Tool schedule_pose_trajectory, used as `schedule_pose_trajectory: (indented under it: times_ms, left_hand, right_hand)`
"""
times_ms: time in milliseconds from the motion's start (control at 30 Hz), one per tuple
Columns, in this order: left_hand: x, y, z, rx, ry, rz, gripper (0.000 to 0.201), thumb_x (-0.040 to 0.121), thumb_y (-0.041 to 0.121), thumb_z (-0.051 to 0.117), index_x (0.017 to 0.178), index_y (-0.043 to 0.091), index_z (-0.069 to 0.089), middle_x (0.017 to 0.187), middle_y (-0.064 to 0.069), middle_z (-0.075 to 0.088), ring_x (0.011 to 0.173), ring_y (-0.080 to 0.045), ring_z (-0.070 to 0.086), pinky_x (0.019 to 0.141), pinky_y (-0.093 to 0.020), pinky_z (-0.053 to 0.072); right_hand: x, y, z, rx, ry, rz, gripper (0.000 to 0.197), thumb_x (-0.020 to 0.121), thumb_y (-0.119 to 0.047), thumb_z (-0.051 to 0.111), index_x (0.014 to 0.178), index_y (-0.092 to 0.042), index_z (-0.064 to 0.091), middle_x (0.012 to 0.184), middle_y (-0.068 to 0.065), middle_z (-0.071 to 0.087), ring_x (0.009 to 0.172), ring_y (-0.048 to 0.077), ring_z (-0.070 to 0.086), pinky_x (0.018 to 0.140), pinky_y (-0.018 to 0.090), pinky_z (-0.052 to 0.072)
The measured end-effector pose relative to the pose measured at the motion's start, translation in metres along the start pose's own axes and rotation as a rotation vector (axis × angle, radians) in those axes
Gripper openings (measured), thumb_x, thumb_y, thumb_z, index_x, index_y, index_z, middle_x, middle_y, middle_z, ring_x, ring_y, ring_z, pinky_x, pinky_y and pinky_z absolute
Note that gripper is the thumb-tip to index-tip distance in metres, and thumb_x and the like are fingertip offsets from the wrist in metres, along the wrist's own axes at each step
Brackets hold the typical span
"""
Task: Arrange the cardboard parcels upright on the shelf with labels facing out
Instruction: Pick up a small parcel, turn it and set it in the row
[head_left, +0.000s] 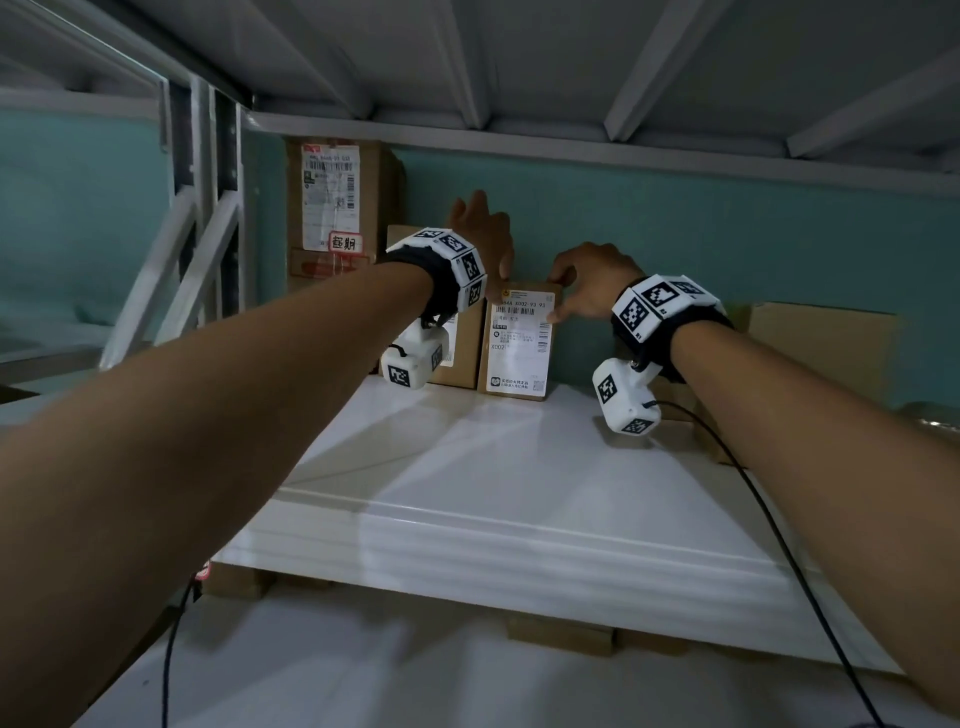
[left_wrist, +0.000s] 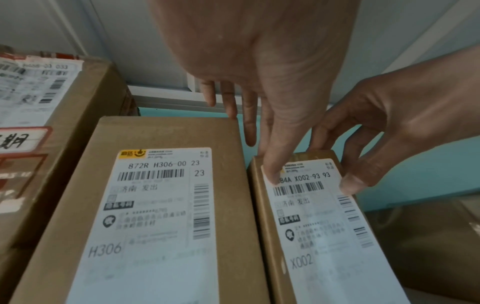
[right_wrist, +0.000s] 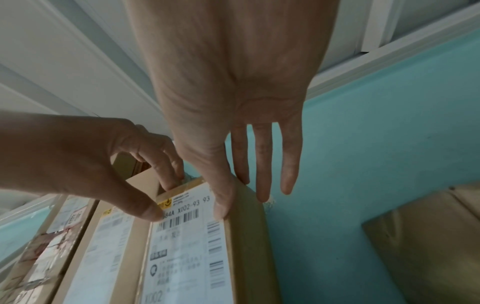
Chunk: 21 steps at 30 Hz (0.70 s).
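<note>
Three cardboard parcels stand upright at the back of the white shelf (head_left: 519, 467), labels facing me. From left to right they are a tall parcel (head_left: 337, 208), a middle H306 parcel (left_wrist: 161, 205) and a small X002 parcel (head_left: 519, 348). My left hand (head_left: 493, 254) pinches the small parcel's top left corner, thumb on the label and fingers on top. At its top right corner my right hand (head_left: 566, 296) pinches it too, thumb on the front edge and fingers over the top. My left wrist hides most of the H306 parcel in the head view.
A larger cardboard parcel (head_left: 821, 353) lies flat at the right against the teal wall (head_left: 675, 234). The shelf above (head_left: 519, 78) hangs close over the tall parcel. Metal uprights (head_left: 208, 208) stand at the left. More cardboard (head_left: 561, 634) shows under the shelf board.
</note>
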<state>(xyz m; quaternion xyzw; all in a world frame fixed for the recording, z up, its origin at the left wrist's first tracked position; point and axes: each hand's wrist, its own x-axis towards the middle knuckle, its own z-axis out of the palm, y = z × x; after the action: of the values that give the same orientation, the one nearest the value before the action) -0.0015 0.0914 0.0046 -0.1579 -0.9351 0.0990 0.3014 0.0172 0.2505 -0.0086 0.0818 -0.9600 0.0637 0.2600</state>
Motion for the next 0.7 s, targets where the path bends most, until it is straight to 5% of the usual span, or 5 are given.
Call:
schedule_pose_trajectory:
  times_ms: [133,367,700]
  left_hand:
    - [0.001,0.000,0.002,0.069,0.047,0.020,0.030,0.070,0.047,0.076,0.090,0.027,0.067,0.117,0.005,0.053,0.121,-0.028,0.033,0.097,-0.037,0.030]
    - [0.006,-0.001,0.009,0.123,0.099,0.029,0.050,0.071,0.045,0.077,0.111,0.020,0.062,0.122,-0.001,0.050,0.124,-0.027,0.032,0.099,-0.034,0.029]
    - [0.010,-0.001,0.015,0.217,0.113,0.041,0.046,0.078,0.042,0.072,0.116,0.017,0.062,0.125,-0.003,0.050,0.125,-0.027,0.032,0.102,-0.034,0.029]
  right_hand:
    - [0.005,0.001,0.006,0.002,-0.001,0.007,0.051,0.070,-0.027,0.085,0.115,-0.019,0.065,0.120,0.002,0.066,0.108,0.023,0.062,0.091,0.030,0.049]
    - [0.012,-0.003,0.011,-0.016,0.002,0.023,0.049,0.072,-0.026,0.084,0.117,-0.018,0.064,0.121,0.003,0.065,0.109,0.023,0.062,0.094,0.032,0.050]
    - [0.015,-0.005,0.018,-0.035,0.025,0.040,0.044,0.073,-0.027,0.083,0.112,-0.020,0.065,0.119,0.003,0.066,0.107,0.025,0.063,0.093,0.035,0.051]
